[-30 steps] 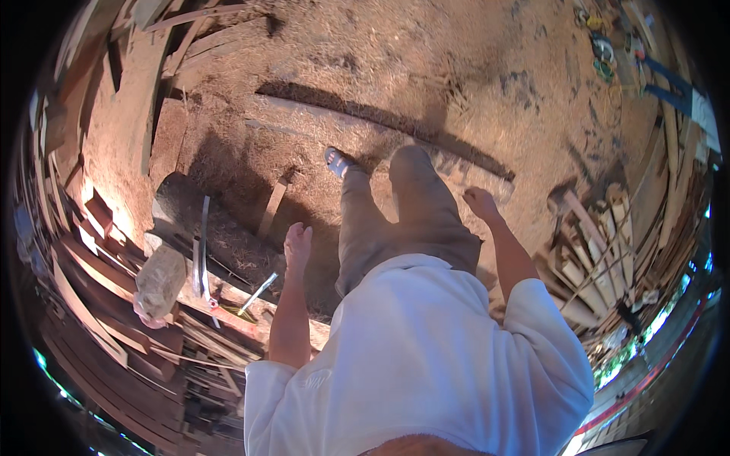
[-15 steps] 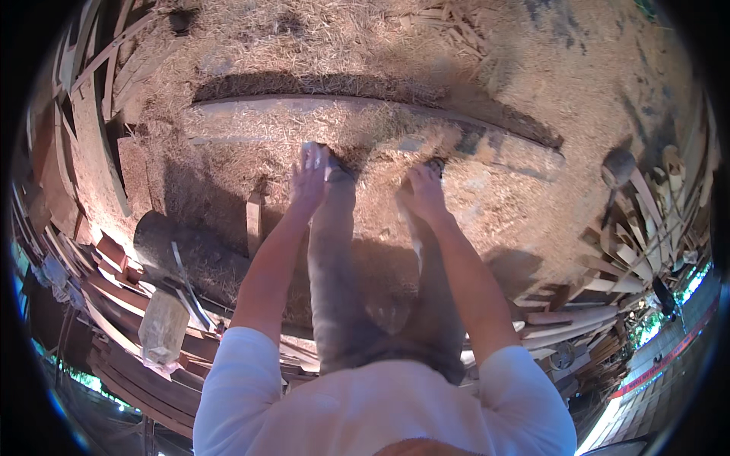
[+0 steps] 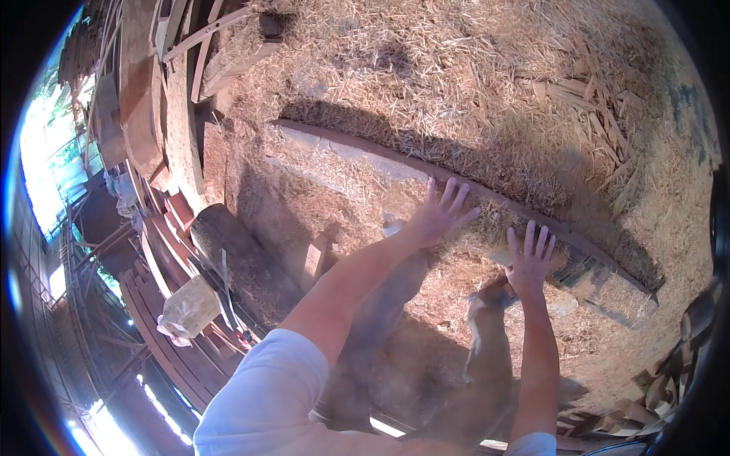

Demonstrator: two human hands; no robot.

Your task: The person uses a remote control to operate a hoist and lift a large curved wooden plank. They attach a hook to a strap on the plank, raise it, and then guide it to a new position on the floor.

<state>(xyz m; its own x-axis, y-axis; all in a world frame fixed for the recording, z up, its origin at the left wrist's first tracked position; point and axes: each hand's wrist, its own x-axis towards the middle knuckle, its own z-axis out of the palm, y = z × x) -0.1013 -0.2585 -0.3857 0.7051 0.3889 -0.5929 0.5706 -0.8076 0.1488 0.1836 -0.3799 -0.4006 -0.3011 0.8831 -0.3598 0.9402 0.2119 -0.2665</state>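
A long, slightly curved wooden plank (image 3: 357, 156) lies half buried in pale wood shavings (image 3: 487, 91), running from upper left to lower right. Over its near side my left hand (image 3: 441, 216) is spread flat with nothing in it, fingertips close to the far edge. My right hand (image 3: 529, 260), fingers also apart and holding nothing, is by the plank's right part, just above my right shoe and trouser leg (image 3: 489, 334). Whether either palm touches the shavings or the wood, I cannot tell.
At the left are a dark log (image 3: 239, 254), a short upright wood block (image 3: 315, 262), a dusty plastic container (image 3: 188, 308) and stacked boards (image 3: 182, 365). Leaning planks (image 3: 179, 106) stand farther up. Loose slats (image 3: 578, 95) lie far right; wood offcuts (image 3: 654, 395) heap at lower right.
My hands have lifted from near my shins and feet and reached forward toward the plank, fingers spreading. The view has turned, so the plank now slants down to the right.
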